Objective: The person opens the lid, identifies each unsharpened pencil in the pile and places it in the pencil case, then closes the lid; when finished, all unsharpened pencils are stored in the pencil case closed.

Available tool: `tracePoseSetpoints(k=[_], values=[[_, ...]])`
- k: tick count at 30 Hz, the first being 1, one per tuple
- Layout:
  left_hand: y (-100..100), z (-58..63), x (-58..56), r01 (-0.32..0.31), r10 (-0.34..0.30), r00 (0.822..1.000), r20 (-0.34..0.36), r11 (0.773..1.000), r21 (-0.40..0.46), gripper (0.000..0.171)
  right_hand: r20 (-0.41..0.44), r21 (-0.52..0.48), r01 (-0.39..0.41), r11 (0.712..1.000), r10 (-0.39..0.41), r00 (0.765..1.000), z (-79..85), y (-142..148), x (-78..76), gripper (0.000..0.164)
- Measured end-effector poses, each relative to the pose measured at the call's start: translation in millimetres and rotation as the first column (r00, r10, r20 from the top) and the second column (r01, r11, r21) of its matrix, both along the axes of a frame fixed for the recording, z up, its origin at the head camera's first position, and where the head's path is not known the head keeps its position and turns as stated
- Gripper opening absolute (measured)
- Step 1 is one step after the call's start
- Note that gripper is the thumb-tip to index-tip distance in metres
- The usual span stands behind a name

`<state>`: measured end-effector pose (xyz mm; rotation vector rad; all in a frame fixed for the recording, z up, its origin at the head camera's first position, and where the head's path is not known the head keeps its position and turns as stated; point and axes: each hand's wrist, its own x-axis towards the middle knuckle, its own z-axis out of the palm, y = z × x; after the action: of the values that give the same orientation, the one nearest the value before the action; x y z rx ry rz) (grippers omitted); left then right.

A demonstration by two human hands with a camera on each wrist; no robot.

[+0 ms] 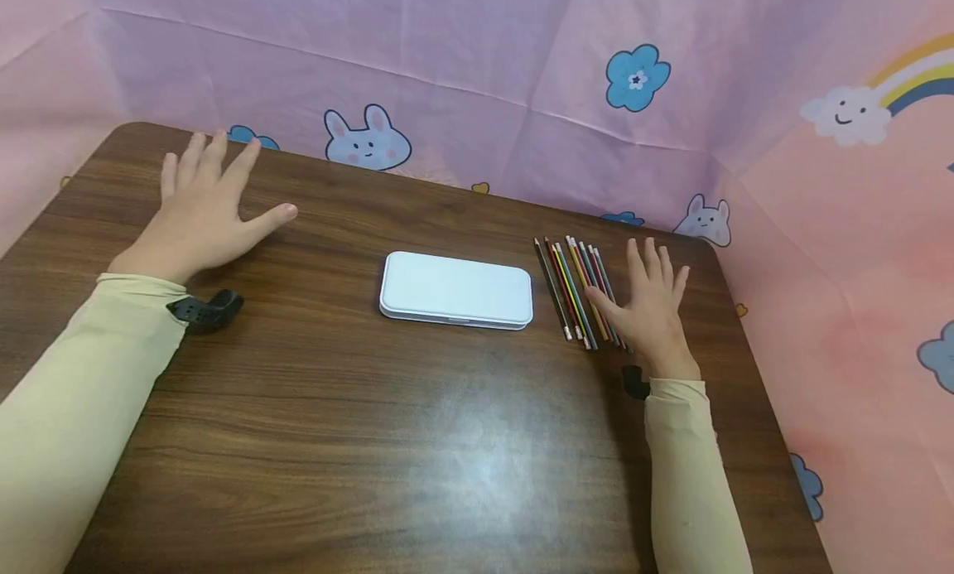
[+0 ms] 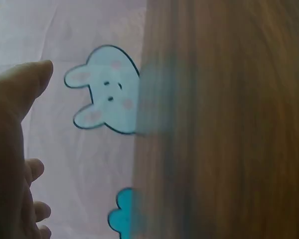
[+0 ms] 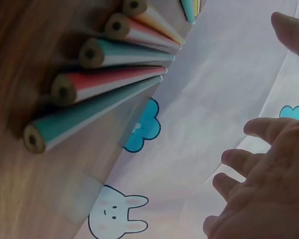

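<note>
A white, closed pencil case (image 1: 456, 290) lies flat near the middle of the table. To its right, several pencils (image 1: 570, 292) of different colours lie side by side in a loose row. My left hand (image 1: 199, 205) is at the far left with its fingers spread, holding nothing and well apart from the case. My right hand (image 1: 650, 313) is just right of the pencils, fingers also spread; its thumb overlaps the row in the head view. In the right wrist view, the unsharpened ends of some pencils (image 3: 102, 102) show beside the hand, with space between.
The brown wooden table (image 1: 358, 441) has rounded far corners. A cloth backdrop (image 1: 447, 44) printed with rabbits, flowers and a rainbow hangs along its back and right edges. Dark straps (image 1: 204, 311) sit at both wrists.
</note>
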<state>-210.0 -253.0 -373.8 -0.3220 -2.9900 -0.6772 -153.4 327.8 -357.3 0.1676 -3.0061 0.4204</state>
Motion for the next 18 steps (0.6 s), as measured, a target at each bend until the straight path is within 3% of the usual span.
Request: tracePoseSetpoints(k=[10, 15, 18], values=[[33.5, 15.3, 5.7, 0.116, -0.108, 0.992, -0.064, 0.986, 0.123, 0.093, -0.055, -0.063, -0.094, 0.994, 0.091, 0.994, 4.0, -20.3, -2.5, 0.097], [64.0, 8.1, 18.7, 0.227, -0.226, 0.974, -0.034, 0.943, 0.242, 0.089, -0.01, -0.081, -0.233, 0.969, 0.233, 0.972, 4.5, -46.6, 0.6, 0.093], [82.6, -2.1, 28.9, 0.286, -0.309, 0.95, 0.035, 0.912, 0.294, 0.093, 0.055, -0.054, -0.354, 0.934, 0.356, 0.933, 5.8, -65.5, 3.2, 0.093]])
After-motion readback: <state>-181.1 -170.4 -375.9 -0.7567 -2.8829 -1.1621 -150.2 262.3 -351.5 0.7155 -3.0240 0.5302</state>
